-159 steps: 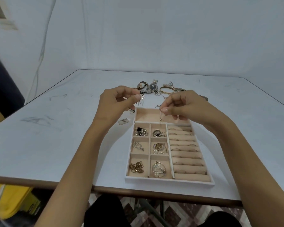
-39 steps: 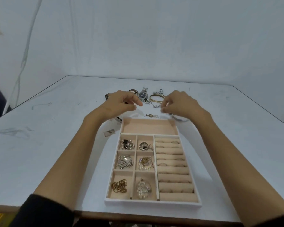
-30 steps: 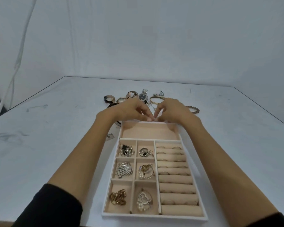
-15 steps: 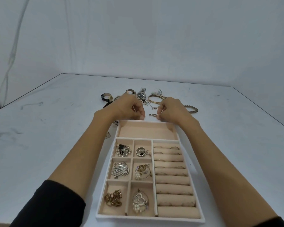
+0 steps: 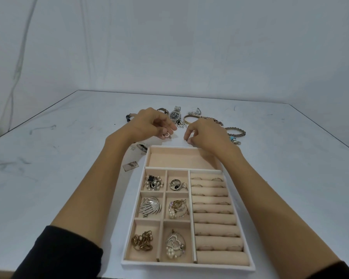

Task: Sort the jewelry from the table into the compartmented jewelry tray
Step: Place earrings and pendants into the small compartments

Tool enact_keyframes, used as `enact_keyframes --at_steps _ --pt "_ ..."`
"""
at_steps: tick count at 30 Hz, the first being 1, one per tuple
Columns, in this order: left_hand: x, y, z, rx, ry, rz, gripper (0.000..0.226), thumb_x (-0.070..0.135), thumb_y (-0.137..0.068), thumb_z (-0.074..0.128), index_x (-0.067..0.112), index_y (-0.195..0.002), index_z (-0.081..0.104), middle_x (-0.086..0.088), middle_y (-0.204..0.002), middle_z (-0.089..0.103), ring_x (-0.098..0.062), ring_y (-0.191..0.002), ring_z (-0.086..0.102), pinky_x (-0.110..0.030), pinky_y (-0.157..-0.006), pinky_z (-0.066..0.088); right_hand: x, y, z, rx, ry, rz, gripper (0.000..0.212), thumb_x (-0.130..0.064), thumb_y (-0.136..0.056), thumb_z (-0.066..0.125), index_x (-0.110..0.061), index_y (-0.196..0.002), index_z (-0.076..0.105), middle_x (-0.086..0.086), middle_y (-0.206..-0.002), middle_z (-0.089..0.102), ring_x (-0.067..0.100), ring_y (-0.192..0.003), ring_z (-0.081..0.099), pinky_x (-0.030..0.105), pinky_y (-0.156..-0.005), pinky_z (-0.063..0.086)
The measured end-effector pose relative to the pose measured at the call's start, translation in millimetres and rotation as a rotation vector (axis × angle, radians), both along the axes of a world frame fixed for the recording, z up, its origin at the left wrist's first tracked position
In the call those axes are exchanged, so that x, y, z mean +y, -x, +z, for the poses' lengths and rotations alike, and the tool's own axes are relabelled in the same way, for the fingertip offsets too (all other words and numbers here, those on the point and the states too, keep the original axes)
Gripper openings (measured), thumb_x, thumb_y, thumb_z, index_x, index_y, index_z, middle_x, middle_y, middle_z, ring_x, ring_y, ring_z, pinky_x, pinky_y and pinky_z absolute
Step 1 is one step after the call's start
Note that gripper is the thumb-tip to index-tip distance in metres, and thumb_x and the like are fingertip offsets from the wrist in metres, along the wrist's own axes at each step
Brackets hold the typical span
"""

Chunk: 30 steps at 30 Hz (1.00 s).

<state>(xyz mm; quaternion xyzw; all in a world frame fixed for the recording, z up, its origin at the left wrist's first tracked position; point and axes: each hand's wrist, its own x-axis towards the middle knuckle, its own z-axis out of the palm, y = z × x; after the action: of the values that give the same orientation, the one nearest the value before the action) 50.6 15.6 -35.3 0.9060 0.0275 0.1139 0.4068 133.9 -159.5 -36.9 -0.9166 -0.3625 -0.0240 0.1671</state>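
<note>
- Left hand point(image 5: 152, 124) is pinching a small charm point(image 5: 166, 135) beyond the tray point(image 5: 163, 147).
- Right hand point(image 5: 209, 135) is curling, grasp unclear.
- Charm is likely heading for a compartment.

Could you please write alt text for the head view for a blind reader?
A person's left hand pinches a small rose-gold piece just beyond a beige jewelry tray, the right hand beside it at the tray's far rim. Six compartments hold jewelry; a watch and bracelets lie on the table behind.
</note>
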Motion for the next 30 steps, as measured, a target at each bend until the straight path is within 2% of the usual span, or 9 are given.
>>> enact_keyframes --at_steps 5,8,12,15,17,20,22,27,30 --pt "-3.1 6.1 7.2 -0.009 0.052 -0.011 0.022 -0.01 -0.087 0.06 0.007 -0.096 0.071 -0.008 -0.085 0.07 -0.017 -0.082 0.068 -0.025 -0.076 0.059 1.7 0.3 -2.6 -0.048 0.028 0.017 0.014 -0.013 -0.087 0.059 -0.023 -0.093 0.068 -0.005 -0.101 0.063 0.018 -0.101 0.058 0.028 -0.071 0.037" --pt "-3.8 10.2 11.4 -0.023 0.056 0.009 0.019 -0.008 -0.086 0.062 0.005 -0.097 0.07 -0.013 -0.088 0.07 -0.016 -0.08 0.068 -0.023 -0.074 0.059 0.7 -2.3 -1.3 -0.012 -0.003 0.023 0.013 -0.012 -0.088 0.055 -0.02 -0.094 0.064 -0.005 -0.1 0.061 0.017 -0.098 0.056 0.029 -0.072 0.039" --pt "-6.2 16.1 19.4 -0.066 0.066 0.047 0.017 -0.003 -0.085 0.067 0.003 -0.1 0.071 -0.02 -0.094 0.07 -0.015 -0.079 0.069 -0.018 -0.072 0.057 -4.2 -7.3 8.1 0.199 -0.208 0.042 0.008 -0.012 -0.088 0.058 -0.017 -0.089 0.063 -0.006 -0.089 0.06 0.016 -0.087 0.055 0.032 -0.076 0.044" --pt "-11.1 20.4 27.0 -0.126 0.084 0.091 0.014 -0.001 -0.084 0.07 0.006 -0.096 0.07 -0.019 -0.096 0.07 -0.009 -0.071 0.07 -0.014 -0.066 0.054 -11.6 -1.3 18.3 0.404 -0.445 0.085 0.002 -0.013 -0.088 0.062 -0.013 -0.086 0.062 -0.006 -0.074 0.057 0.008 -0.069 0.051 0.016 -0.058 0.04" --pt "-13.3 22.7 30.6 -0.162 0.107 0.106 0.014 -0.001 -0.083 0.07 0.007 -0.094 0.07 -0.019 -0.094 0.07 -0.013 -0.073 0.071 -0.018 -0.069 0.056 -17.4 3.3 25.0 0.479 -0.534 0.096 0.004 -0.013 -0.088 0.063 -0.011 -0.086 0.06 -0.006 -0.074 0.057 0.005 -0.063 0.05 0.009 -0.047 0.035" --pt "-17.2 27.4 32.5 -0.201 0.174 0.115 0.014 -0.001 -0.082 0.07 0.008 -0.093 0.071 -0.019 -0.094 0.069 -0.024 -0.082 0.071 -0.024 -0.075 0.058 -23.3 6.1 31.5 0.508 -0.606 0.086 0.005 -0.014 -0.083 0.069 -0.012 -0.083 0.064 -0.002 -0.081 0.067 0.009 -0.064 0.054 0.018 -0.052 0.039" --pt "-19.7 31.3 33.0 -0.224 0.221 0.121 0.014 -0.001 -0.083 0.07 0.007 -0.094 0.071 -0.018 -0.093 0.07 -0.024 -0.082 0.071 -0.022 -0.073 0.056 -27.0 7.8 33.7 0.509 -0.67 0.073 0.006 -0.012 -0.079 0.072 -0.011 -0.079 0.066 -0.005 -0.075 0.069 0.009 -0.062 0.057 0.022 -0.053 0.04" --pt "-21.9 45.8 32.8 -0.271 0.311 0.092 0.012 0.0 -0.085 0.068 0.008 -0.094 0.07 -0.019 -0.097 0.07 -0.026 -0.085 0.071 -0.03 -0.081 0.057 -35.7 14.4 36.1 0.484 -0.822 0.08 0.007 -0.002 -0.074 0.074 -0.005 -0.075 0.067 0.006 -0.07 0.071 0.011 -0.058 0.058 0.019 -0.051 0.043" --pt "-25.2 57.9 28.7 -0.276 0.348 0.066 0.013 -0.001 -0.086 0.066 0.006 -0.097 0.069 -0.018 -0.103 0.07 -0.028 -0.089 0.071 -0.028 -0.082 0.057 -40.3 18.3 36.8 0.498 -0.847 0.09 0.012 -0.001 -0.076 0.074 -0.003 -0.086 0.069 0.007 -0.069 0.069 0.012 -0.06 0.059 0.017 -0.053 0.046"
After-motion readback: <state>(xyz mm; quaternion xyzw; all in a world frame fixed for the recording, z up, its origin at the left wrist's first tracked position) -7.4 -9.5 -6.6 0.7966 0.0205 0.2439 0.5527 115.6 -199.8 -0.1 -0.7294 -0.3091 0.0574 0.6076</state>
